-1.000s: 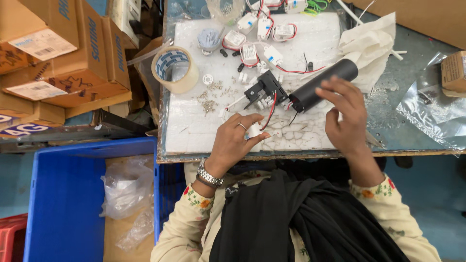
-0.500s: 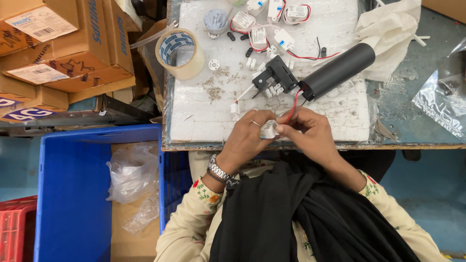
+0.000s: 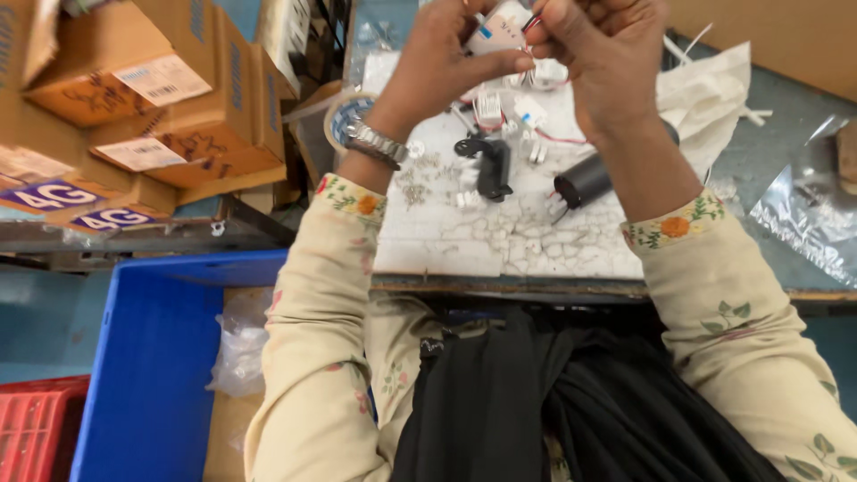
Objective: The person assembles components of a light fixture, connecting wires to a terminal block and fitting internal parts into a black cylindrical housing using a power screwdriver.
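Observation:
My left hand and my right hand are raised together near the top of the view. Between them they pinch a small white plastic module with thin red wires at its upper right. Below the hands, on the cracked white work mat, lie a black bracket part and a black cylinder with short leads. More small white modules lie on the mat behind them. A metal watch sits on my left wrist.
A roll of tape sits at the mat's left edge. Cardboard boxes stack at the left. A blue crate with clear plastic bags stands below them, a red crate beside it. White cloth and a clear bag lie at the right.
Both hands have lifted the small white module off the mat toward the camera. A second ago my right hand rested on the black cylinder, which now lies free.

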